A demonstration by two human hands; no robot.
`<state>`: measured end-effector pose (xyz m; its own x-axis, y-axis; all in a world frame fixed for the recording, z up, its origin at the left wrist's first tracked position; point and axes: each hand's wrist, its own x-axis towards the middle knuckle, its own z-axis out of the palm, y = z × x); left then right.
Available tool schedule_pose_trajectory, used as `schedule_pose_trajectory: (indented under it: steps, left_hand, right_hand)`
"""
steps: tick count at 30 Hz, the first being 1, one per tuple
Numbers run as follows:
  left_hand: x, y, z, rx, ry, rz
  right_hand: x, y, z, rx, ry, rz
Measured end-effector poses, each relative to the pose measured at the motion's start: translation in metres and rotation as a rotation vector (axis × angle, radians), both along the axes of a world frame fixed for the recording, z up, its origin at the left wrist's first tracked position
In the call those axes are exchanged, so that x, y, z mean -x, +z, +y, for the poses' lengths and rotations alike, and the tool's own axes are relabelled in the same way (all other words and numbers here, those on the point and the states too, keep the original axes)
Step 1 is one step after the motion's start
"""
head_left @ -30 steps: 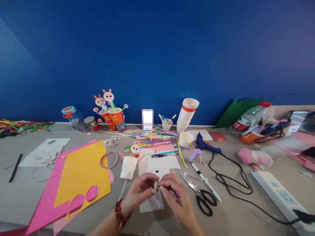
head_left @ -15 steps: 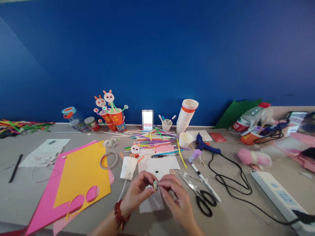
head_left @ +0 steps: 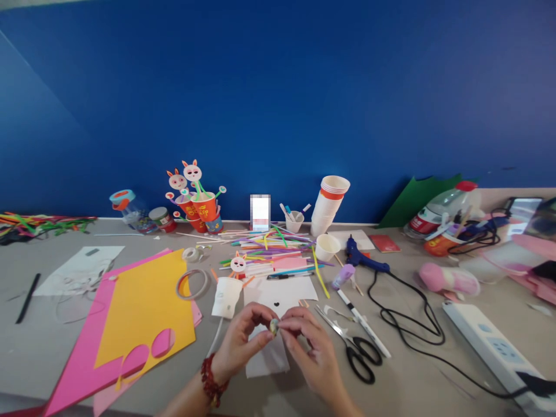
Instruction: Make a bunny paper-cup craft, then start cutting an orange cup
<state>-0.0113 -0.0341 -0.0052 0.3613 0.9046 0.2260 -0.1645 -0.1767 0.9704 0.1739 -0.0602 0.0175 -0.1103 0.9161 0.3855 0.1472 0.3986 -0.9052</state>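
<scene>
Here, the left hand [head_left: 241,343] and right hand [head_left: 311,348] meet just above the worktop [head_left: 417,382], the fingers of both closed in a pinch on a small pale round piece [head_left: 274,326]. It looks light and easy to drop, and is probably best held by its rim. White paper [head_left: 282,291] lies beneath, with scissors [head_left: 358,354] near on the right and a tipped paper cup [head_left: 226,296] on the left.

Even, bright overhead light, soft shadows, wide-angle bending at the edges, slight softness throughout.

Left hand [head_left: 242,341], right hand [head_left: 311,348] — pinched, tips touching
</scene>
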Motion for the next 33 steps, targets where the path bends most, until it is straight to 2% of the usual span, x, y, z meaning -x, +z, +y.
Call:
schedule_pose_trajectory:
  steps: [10, 20, 29, 33]
  left_hand:
    - [0.002, 0.004, 0.000, -0.130, 0.023, 0.155]
    - [0.002, 0.019, -0.002, -0.246, 0.053, 0.250]
    - [0.002, 0.020, -0.002, -0.483, 0.251, 0.403]
    - [0.001, 0.019, -0.002, -0.559, 0.293, 0.421]
  right_hand:
    - [-0.001, -0.002, 0.002, -0.019, -0.024, -0.082]
    - [0.001, 0.003, 0.001, -0.129, -0.047, -0.216]
    - [0.002, -0.002, -0.002, -0.159, -0.066, -0.252]
    - [0.002, -0.004, -0.002, -0.203, -0.070, -0.253]
